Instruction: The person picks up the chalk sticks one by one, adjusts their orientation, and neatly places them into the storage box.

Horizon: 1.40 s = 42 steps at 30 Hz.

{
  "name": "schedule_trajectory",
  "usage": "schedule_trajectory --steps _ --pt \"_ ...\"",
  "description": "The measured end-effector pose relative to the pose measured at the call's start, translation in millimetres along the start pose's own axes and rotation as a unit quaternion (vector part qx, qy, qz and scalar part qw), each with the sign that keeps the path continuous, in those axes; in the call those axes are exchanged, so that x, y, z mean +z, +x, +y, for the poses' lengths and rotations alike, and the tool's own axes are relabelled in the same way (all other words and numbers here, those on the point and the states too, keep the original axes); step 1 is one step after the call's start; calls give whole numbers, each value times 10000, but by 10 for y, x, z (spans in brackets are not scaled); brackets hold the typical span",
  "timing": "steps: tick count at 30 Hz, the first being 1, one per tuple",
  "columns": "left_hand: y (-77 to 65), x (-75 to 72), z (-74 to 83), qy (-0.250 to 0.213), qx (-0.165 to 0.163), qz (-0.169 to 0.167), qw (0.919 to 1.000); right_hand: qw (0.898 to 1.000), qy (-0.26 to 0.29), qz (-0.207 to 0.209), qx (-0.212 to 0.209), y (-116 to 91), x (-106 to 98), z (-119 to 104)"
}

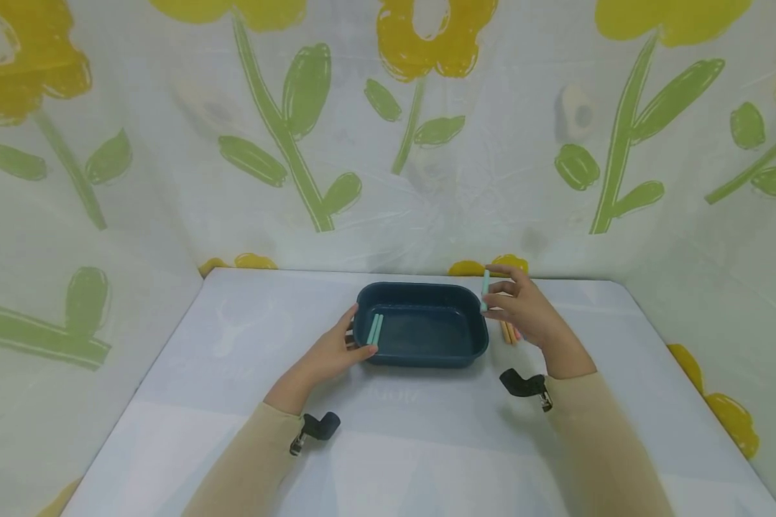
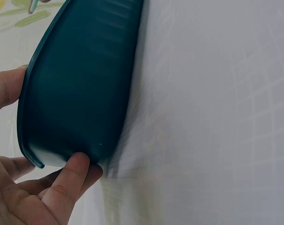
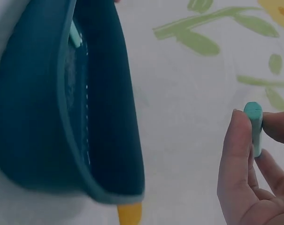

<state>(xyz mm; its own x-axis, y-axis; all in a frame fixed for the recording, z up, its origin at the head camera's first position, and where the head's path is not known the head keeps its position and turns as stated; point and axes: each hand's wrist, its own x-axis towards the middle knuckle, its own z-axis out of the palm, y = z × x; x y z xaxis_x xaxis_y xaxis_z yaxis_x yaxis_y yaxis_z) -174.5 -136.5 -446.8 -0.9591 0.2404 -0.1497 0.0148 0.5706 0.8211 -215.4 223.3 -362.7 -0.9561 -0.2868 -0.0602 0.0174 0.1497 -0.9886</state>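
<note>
A dark teal plastic basin [image 1: 427,359] sits on the white table, with two mint-green chalk sticks [image 1: 375,330] lying side by side in its left end. My left hand [image 1: 330,352] grips that end, thumb on the near rim and fingers against the outer wall; the left wrist view shows fingertips [image 2: 76,164] touching the outside. Just beyond the right rim, my right hand [image 1: 524,305] pinches another mint-green chalk stick [image 3: 255,126] between thumb and fingers, held roughly upright in the head view. Orange and pink sticks [image 1: 508,332] lie on the table below that hand, partly hidden.
The white table [image 1: 246,431] ends at a back edge just behind the basin. A pale curtain [image 1: 478,201] with yellow flowers and green leaves hangs behind and at both sides. A black wrist mount [image 1: 524,384] juts from each sleeve.
</note>
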Motion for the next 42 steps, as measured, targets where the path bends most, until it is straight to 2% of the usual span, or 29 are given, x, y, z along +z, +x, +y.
schedule_trajectory --steps 4,12,22,28,33,42 --pt "4 1 1 -8 -21 9 10000 9999 126 -89 -34 76 138 0" --pt "-11 -4 17 25 -13 -12 10000 9992 238 -276 170 216 425 63" --pt "-27 17 45 -19 9 -11 10000 9969 433 -518 395 399 703 253" --pt "-45 31 51 2 -11 13 10000 9958 348 -531 662 472 875 335" --pt "-41 31 40 -38 -58 6 10000 9953 233 -586 728 513 1006 396" --pt "-32 36 4 -76 -30 -36 10000 9923 -137 -341 1182 562 1136 514"
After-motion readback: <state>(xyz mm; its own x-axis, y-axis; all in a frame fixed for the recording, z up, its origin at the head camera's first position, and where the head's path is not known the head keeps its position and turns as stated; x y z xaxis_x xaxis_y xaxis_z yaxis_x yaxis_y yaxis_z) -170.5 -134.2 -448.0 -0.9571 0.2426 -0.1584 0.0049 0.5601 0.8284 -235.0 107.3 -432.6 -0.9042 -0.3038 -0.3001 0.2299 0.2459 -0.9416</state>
